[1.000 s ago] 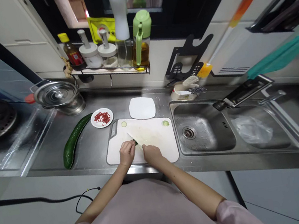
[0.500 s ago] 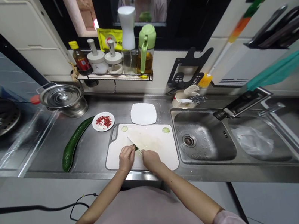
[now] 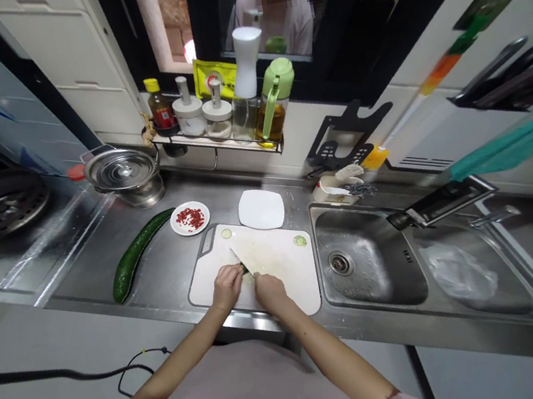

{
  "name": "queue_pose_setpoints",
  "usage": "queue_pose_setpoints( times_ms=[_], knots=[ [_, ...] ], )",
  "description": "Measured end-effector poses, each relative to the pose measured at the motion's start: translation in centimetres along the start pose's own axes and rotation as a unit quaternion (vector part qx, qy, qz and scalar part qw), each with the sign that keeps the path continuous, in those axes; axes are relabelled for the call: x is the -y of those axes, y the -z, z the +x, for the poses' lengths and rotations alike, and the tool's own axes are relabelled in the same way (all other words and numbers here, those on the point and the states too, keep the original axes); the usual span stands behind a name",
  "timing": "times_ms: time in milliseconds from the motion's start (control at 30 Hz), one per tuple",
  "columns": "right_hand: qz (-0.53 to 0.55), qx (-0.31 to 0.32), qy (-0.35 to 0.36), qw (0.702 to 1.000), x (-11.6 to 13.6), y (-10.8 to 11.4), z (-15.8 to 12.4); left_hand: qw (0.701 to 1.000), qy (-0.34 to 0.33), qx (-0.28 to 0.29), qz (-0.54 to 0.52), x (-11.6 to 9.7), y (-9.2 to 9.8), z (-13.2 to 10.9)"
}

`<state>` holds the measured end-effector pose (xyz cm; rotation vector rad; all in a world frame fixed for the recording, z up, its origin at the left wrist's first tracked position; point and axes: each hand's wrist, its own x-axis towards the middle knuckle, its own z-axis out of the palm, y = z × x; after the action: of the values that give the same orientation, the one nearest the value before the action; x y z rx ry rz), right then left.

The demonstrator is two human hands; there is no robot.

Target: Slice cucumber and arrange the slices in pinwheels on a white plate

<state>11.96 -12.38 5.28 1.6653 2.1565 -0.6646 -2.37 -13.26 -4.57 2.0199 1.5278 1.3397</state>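
Observation:
On the white cutting board (image 3: 292, 283), my right hand (image 3: 270, 292) grips a kitchen knife (image 3: 240, 257) whose blade points away to the upper left. Beside the blade, my left hand (image 3: 228, 288) has its fingers pinched on a small dark green piece (image 3: 244, 268), mostly hidden by the fingers; it looks like cucumber. One pale round slice (image 3: 226, 233) lies at the board's upper left corner, a greener cucumber piece (image 3: 299, 241) at its upper right. Left of the board rests a long whole cucumber (image 3: 139, 253).
Behind the board stand a small plate of chopped red bits (image 3: 192, 230) and a white square plate (image 3: 262, 221). A steel sink (image 3: 379, 306) adjoins on the right, a lidded steel pot (image 3: 141, 191) back left. Seasoning jars and bottles fill a wall rack (image 3: 216, 140).
The whole view has shifted and tilted slightly with my head. Both hands and the knife keep nearly the same place on the board.

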Motion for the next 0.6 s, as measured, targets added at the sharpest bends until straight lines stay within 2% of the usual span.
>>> queue_pose_setpoints(
  times_ms=[200,400,600],
  knots=[
    [0.002,-0.013,-0.005,1.0,0.1,-0.5,0.5,1.0,-0.002,0.005,0.001,0.0,0.1,0.0],
    [0.022,-0.019,-0.003,1.0,0.3,0.0,1.0,1.0,-0.005,-0.002,-0.002,-0.5,0.5,0.3],
    [0.014,-0.063,-0.01,0.998,-1.3,0.3,-0.6,1.0,0.02,0.007,-0.002,-0.9,0.9,0.5]
  ],
)
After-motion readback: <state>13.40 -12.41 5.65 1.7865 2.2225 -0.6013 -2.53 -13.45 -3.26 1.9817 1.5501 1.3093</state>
